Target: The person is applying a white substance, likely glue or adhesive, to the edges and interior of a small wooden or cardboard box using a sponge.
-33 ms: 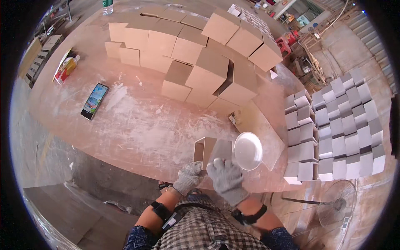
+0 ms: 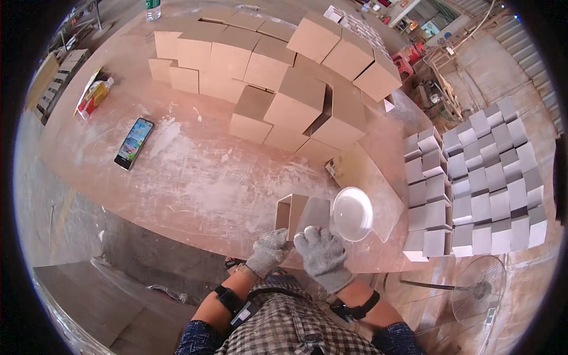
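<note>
A small open-ended cardboard box (image 2: 297,212) lies near the table's front edge, its hollow end toward the left. My left hand (image 2: 269,251), in a grey knitted glove, grips its near left corner. Closed fingers of my right hand (image 2: 322,254), gloved alike, are at its near right end, with white on a fingertip; what they hold is hidden. Above those fingers is a smooth grey panel (image 2: 316,214); I cannot tell whether it is the box's side or a separate flat piece. Just right of it stands a round white tub (image 2: 352,214).
Brown cardboard boxes (image 2: 236,59) are stacked across the table's far side. A phone (image 2: 134,144) and a red-yellow packet (image 2: 94,97) lie at left, a bottle (image 2: 153,9) at the far edge. Rows of whitish boxes (image 2: 479,183) stand at right, beyond a fan (image 2: 480,290).
My right hand has shifted very slightly, and a little more of the grey panel's lower part shows above its fingers. The left hand and the box look almost the same.
</note>
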`<state>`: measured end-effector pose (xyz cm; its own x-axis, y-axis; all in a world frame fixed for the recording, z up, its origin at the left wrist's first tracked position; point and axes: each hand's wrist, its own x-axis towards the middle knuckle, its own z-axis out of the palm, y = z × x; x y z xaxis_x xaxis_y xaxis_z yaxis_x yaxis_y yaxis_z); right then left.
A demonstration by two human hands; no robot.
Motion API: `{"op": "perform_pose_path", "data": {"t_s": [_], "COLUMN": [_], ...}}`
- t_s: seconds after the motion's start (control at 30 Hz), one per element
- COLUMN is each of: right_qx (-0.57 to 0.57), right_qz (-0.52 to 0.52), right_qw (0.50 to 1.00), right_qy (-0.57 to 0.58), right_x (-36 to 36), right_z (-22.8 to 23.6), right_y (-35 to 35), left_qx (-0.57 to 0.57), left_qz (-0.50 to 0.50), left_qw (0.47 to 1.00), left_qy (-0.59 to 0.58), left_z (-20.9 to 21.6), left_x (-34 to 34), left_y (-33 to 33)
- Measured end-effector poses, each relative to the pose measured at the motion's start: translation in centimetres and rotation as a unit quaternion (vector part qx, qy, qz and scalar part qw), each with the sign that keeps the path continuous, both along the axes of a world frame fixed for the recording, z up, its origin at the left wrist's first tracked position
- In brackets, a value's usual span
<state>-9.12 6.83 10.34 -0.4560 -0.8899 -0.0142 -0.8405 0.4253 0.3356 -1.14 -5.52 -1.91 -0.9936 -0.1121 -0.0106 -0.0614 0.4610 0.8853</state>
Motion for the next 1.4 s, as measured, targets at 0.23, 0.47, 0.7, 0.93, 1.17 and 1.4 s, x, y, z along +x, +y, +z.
{"op": "perform_pose_path", "data": {"t_s": [0.23, 0.47, 0.7, 0.93, 1.17, 1.4], "right_qx": [0.069, 0.044, -0.004, -0.028, 0.026, 0.037], "right_qz": [-0.133, 0.010, 0.035, 0.047, 0.079, -0.069], "right_qw": [0.988, 0.997, 0.999, 0.998, 0.996, 0.996], "right_qy": [-0.041, -0.060, 0.035, -0.006, 0.020, -0.043], "right_x": [-7.2, -0.2, -2.0, -4.3, 0.1, -8.4], "right_z": [0.1, 0.1, -1.2, 0.9, -0.3, 0.5], "right_y": [-3.2, -1.7, -3.8, -4.8, -2.4, -2.7], "left_qx": [0.021, 0.051, 0.036, 0.016, 0.018, 0.051], "left_qz": [0.033, 0.007, 0.026, 0.005, 0.047, 0.042], "left_qw": [0.994, 0.994, 0.995, 0.997, 0.995, 0.996], "left_qy": [0.101, 0.093, 0.094, 0.076, 0.085, 0.068], "left_z": [-0.1, -1.5, -1.7, -2.4, -2.3, -0.2], "left_x": [-0.6, -0.2, -0.4, -0.5, 0.5, -0.3], "left_y": [1.0, 0.4, 0.6, 1.2, 1.1, 1.5]}}
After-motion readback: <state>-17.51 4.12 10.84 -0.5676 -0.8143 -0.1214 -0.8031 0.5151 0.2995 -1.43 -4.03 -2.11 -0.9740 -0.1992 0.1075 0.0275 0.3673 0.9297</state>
